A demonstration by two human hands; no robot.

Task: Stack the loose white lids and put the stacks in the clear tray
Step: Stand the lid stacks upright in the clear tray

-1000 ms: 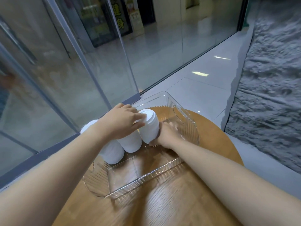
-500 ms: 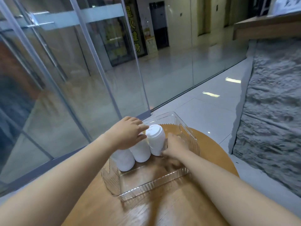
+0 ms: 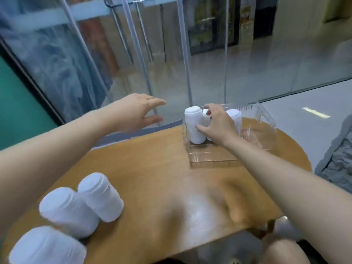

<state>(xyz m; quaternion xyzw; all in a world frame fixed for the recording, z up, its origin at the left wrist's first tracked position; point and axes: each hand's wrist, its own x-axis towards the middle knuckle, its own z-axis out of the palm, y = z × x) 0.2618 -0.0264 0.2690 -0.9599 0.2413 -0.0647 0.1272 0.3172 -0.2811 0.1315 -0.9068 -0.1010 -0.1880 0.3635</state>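
Three stacks of white plastic lids [image 3: 195, 126] were seen standing in the left end of the clear, ribbed plastic tray [image 3: 266, 130], which was set at the far right part of the round wooden table [image 3: 162, 168]. The middle stack was largely hidden behind the right hand [image 3: 217, 126], whose fingers were curled over it while the thumb was pressed against the leftmost stack; a firm grip on either could not be confirmed. The left hand [image 3: 137, 113] was held in the air to the left of the tray, over the table's far edge, its fingers spread and relaxed, with nothing in it. Three more stacks of white lids [image 3: 99, 197] were left on the table's near left corner, well apart from the tray, apparently lying tilted or on their sides, though blur made this uncertain.

The stacks in the tray could be toppled if the right hand were drawn away carelessly, since they were tall, narrow and packed close. The light tray could be dragged along with the hand. The stacks near the table edge could be rolled off by a passing forearm.

Posters with lettering were visible behind the glass wall [image 3: 209, 73], but nothing could be read.
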